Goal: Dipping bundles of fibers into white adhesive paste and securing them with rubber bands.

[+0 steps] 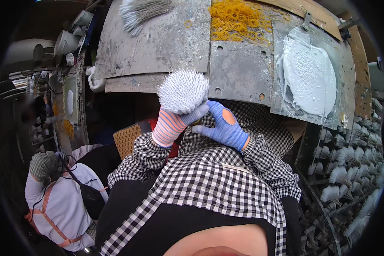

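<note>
Bundle (pixel 183 87) looks gathered, near twelve o'clock, within the left hand's (pixel 171 126) firm grip; the right hand's (pixel 227 130) grip, just below, I cannot tell. Strands (pixel 147 15) at eleven o'clock seemingly await handling.

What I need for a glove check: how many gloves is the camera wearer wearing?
2: the orange-striped glove on the left hand, the blue glove on the right hand.
</note>
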The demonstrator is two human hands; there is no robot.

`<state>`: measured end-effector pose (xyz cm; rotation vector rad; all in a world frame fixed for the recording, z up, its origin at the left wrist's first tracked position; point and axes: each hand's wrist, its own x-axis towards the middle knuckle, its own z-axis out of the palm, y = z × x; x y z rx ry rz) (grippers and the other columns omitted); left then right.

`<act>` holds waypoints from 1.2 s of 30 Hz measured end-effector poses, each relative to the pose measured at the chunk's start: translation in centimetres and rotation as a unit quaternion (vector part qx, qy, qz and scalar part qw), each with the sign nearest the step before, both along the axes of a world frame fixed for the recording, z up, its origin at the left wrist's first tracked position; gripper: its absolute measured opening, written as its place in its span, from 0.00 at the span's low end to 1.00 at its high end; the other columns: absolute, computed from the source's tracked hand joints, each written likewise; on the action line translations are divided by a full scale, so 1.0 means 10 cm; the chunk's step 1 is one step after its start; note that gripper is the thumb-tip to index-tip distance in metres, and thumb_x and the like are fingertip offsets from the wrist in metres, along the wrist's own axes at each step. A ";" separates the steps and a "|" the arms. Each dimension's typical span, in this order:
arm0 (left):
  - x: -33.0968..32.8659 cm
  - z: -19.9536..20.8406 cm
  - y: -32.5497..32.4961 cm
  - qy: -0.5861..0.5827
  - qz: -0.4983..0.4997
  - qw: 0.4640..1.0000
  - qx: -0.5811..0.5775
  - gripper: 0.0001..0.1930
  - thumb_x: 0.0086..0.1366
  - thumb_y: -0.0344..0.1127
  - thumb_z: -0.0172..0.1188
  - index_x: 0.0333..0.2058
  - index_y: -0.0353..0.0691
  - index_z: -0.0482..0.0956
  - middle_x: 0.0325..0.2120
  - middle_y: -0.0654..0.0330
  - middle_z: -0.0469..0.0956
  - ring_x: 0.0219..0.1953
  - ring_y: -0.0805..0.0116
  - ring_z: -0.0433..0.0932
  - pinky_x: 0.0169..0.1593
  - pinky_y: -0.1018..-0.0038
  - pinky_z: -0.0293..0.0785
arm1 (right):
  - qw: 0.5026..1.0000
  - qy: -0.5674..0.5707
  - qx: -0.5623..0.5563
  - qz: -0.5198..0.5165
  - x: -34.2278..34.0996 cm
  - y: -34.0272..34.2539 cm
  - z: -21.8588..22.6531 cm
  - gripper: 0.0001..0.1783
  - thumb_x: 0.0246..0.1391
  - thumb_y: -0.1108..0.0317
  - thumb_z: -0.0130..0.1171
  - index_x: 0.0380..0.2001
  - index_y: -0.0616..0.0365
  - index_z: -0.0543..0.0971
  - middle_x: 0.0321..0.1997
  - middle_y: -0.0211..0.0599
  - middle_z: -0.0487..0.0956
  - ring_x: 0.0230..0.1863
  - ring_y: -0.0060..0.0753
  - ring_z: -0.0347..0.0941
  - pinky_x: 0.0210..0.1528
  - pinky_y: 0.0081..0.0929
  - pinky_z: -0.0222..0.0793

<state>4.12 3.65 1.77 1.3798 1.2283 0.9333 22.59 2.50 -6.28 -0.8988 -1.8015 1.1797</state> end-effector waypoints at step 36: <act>-0.21 -0.25 0.36 -0.642 0.105 0.706 -0.281 0.27 0.71 0.58 0.58 0.55 0.40 0.79 0.53 0.52 0.82 0.56 0.53 0.81 0.61 0.52 0.79 | 0.994 0.039 -0.094 -0.044 0.71 1.05 1.03 0.11 0.63 0.68 0.66 0.44 0.62 0.83 0.40 0.27 0.84 0.43 0.17 0.77 0.49 0.21 0.74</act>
